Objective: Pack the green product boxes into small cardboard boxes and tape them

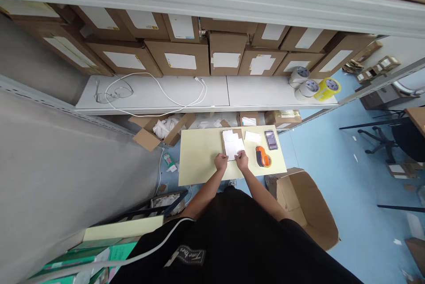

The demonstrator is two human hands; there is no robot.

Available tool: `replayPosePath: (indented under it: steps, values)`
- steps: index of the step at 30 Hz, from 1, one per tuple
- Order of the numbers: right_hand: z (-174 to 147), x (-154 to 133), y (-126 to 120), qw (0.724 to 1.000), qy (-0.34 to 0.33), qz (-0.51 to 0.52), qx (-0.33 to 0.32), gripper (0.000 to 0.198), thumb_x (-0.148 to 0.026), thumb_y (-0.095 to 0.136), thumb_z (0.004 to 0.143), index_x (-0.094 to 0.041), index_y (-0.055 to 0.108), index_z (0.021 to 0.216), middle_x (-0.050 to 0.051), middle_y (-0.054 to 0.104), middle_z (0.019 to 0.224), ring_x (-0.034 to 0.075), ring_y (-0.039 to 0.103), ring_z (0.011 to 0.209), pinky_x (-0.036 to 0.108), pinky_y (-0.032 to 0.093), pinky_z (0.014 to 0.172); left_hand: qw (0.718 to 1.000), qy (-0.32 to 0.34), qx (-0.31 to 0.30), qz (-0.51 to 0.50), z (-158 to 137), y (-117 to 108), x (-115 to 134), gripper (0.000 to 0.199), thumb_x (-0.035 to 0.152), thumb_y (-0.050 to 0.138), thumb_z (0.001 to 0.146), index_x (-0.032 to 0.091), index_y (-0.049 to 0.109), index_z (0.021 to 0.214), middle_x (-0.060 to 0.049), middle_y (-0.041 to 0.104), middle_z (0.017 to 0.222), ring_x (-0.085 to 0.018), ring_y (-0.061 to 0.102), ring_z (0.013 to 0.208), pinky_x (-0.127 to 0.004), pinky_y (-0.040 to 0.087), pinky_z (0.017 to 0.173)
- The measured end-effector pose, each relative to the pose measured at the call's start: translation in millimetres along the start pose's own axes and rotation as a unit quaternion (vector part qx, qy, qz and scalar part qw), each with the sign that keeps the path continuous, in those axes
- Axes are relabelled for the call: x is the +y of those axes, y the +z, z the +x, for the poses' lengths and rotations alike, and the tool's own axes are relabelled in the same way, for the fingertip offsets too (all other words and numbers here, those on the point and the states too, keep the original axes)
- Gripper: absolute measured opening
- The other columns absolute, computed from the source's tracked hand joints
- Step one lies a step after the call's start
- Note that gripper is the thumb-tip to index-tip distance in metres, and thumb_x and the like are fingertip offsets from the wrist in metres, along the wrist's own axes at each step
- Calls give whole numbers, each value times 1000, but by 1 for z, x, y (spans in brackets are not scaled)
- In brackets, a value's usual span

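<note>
- big shelf (217, 91) up front, brown boxes (181, 59) packed along the back
- pale yellow surface (199, 155) in front of it
- flat box (238, 133) around mid-surface, white paper (233, 147) across its top
- orange tape dispenser (264, 156), just right of that
- left hand (221, 161) and right hand (241, 160), fingers curled in, touching the near corners; can't tell how firmly they're gripping

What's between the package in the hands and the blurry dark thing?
In the head view, a flat white rectangle lies between the package and the blurry dark thing, with an orange tape dispenser close by.
</note>
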State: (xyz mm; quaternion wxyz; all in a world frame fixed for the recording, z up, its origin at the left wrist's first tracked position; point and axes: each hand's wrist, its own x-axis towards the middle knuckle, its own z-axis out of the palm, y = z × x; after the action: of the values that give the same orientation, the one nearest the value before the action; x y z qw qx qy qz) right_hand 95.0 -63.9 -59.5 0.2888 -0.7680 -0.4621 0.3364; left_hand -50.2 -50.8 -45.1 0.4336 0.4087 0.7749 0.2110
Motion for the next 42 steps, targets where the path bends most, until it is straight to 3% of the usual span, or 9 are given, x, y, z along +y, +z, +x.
replayPosePath:
  steps: [9, 16, 20, 24, 28, 32, 35, 39, 42]
  values:
    - [4, -5, 2, 991, 35, -124, -31, 16, -25, 61, 83, -26, 50, 96, 0, 66, 75, 24, 67, 77, 30, 45, 72, 996, 26, -12, 90, -7, -7, 15, 7, 19, 70, 85, 23, 65, 87, -4, 76, 90, -22, 72, 91, -29, 49, 81]
    - [15, 5, -11, 982, 97, -154, -45, 38, -47, 80, 79, -24, 55, 97, 17, 73, 89, 36, 70, 94, 41, 47, 79, 983, 15, -50, 179, 0, -28, 10, 38, 49, 80, 82, 21, 62, 101, -12, 74, 105, -30, 71, 98, -34, 50, 80]
    - [17, 15, -16, 985, 87, -143, -38, 49, -66, 79, 75, -25, 54, 85, 18, 74, 87, 36, 71, 94, 43, 49, 78, 966, 143, -73, 204, 0, -18, 21, 19, 28, 69, 91, 22, 66, 109, -14, 71, 116, -31, 65, 116, -39, 49, 98]
    - [14, 12, -16, 984, 97, -143, -33, 48, -64, 80, 74, -26, 54, 84, 16, 74, 86, 33, 71, 91, 40, 49, 76, 936, 270, -120, 193, 5, -3, 31, 49, 22, 61, 92, 24, 60, 141, -16, 48, 159, -36, 32, 155, -49, 33, 121]
    - [5, 11, -24, 985, 83, -151, 0, 30, -50, 70, 86, -24, 58, 97, 12, 73, 89, 31, 70, 87, 37, 49, 76, 923, 257, -194, 210, 22, -10, 24, 74, 35, 61, 93, 29, 35, 162, -7, 21, 176, -32, 8, 163, -53, 28, 125]
    - [-4, 19, -35, 990, 64, -98, 78, 37, -48, 55, 91, -20, 62, 115, 14, 73, 106, 30, 70, 98, 37, 52, 81, 915, 254, -245, 194, 37, -27, 9, 78, 43, 64, 93, 35, 33, 164, -4, 17, 177, -32, 20, 161, -46, 36, 121]
    - [-6, 22, -35, 993, 86, -41, 65, 49, -51, 53, 90, -17, 65, 123, 18, 72, 122, 31, 70, 107, 39, 54, 90, 919, 244, -257, 171, 46, -42, -2, 80, 45, 65, 92, 36, 32, 164, -3, 14, 177, -34, 19, 162, -46, 36, 121]
    - [-5, 17, -24, 991, 133, 11, 28, 61, -60, 53, 90, -15, 66, 130, 20, 70, 130, 32, 69, 118, 43, 54, 99, 946, 188, -243, 102, 62, -72, -21, 84, 45, 77, 81, 33, 44, 158, -7, 23, 175, -38, 12, 162, -53, 30, 125]
    - [-6, 6, -7, 989, 137, 56, -7, 69, -69, 56, 86, -18, 67, 132, 18, 70, 132, 32, 68, 122, 46, 53, 103, 978, 110, -176, -6, 68, -95, -33, 80, 46, 84, 73, 25, 58, 146, -16, 42, 166, -40, 26, 159, -53, 30, 125]
